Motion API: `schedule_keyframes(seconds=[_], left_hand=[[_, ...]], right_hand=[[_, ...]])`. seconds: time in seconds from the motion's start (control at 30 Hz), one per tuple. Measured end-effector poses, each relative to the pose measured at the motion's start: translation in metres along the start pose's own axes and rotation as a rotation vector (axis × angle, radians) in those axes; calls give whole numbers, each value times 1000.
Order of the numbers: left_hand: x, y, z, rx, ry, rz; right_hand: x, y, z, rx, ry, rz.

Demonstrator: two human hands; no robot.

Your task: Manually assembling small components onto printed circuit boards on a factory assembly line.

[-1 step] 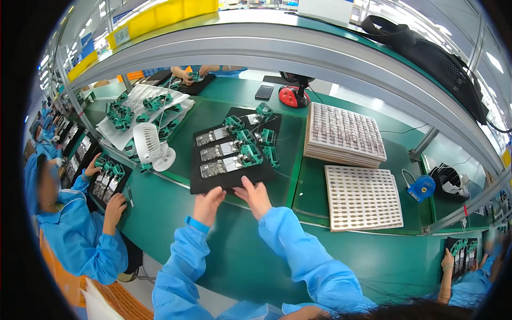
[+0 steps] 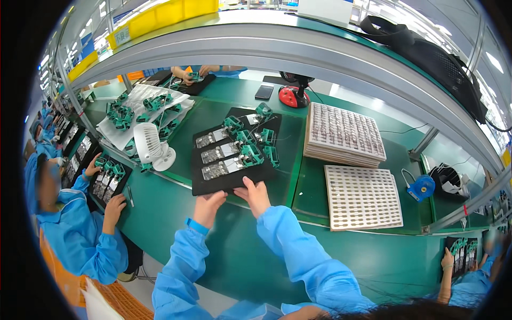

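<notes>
A black flat tray [image 2: 210, 186] lies in front of me on the green mat. My left hand [image 2: 209, 209] grips its near edge, and a blue band circles that wrist. Farther right along the same edge, my right hand [image 2: 254, 196] holds the tray with its thumb on top; the fingers beneath are hidden. Three silver-and-white flat assemblies [image 2: 220, 169] lie in rows on it, wired to green plastic frames [image 2: 252, 155]. Beyond it is another black tray [image 2: 277, 121], partly covered, with more green frames [image 2: 263, 111] on it.
Left of the tray stand a white fan [image 2: 152, 146] and a white sheet [image 2: 140, 96] heaped with green frames. On the right are stacked white trays of small parts [image 2: 346, 133], another white tray [image 2: 364, 197] and a blue reel [image 2: 421, 188]. A metal shelf beam [image 2: 256, 47] crosses overhead. Co-workers sit left, right and opposite.
The black tray has shifted very slightly toward me and to the right. Both hands keep their hold on its near edge.
</notes>
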State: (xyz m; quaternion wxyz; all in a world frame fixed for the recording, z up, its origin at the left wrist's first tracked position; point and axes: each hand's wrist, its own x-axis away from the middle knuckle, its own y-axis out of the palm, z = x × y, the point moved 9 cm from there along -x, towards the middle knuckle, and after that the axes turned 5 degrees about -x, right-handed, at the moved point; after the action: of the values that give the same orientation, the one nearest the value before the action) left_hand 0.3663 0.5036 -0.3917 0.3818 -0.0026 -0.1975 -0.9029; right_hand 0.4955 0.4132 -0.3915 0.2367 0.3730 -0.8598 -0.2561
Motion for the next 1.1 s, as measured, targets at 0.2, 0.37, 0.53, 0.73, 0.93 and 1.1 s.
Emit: schedule_keyframes(seconds=[0.2, 0.37, 0.53, 0.73, 0.93, 1.1], left_hand=[[-7, -60, -2, 463, 221, -92], [9, -84, -14, 718, 161, -223], [70, -62, -1, 617, -3, -102], [172, -7, -42, 240, -349, -211], [224, 52, -101, -350, -444, -283], [217, 101, -112, -428, -180, -445]], right_hand=[[31, -11, 4, 5, -20, 83], [96, -45, -5, 6, 54, -43], [199, -115, -44, 148, 173, -112], [306, -220, -94, 370, 282, 45], [344, -286, -146, 747, 322, 184], [312, -249, -261, 1696, -306, 522]])
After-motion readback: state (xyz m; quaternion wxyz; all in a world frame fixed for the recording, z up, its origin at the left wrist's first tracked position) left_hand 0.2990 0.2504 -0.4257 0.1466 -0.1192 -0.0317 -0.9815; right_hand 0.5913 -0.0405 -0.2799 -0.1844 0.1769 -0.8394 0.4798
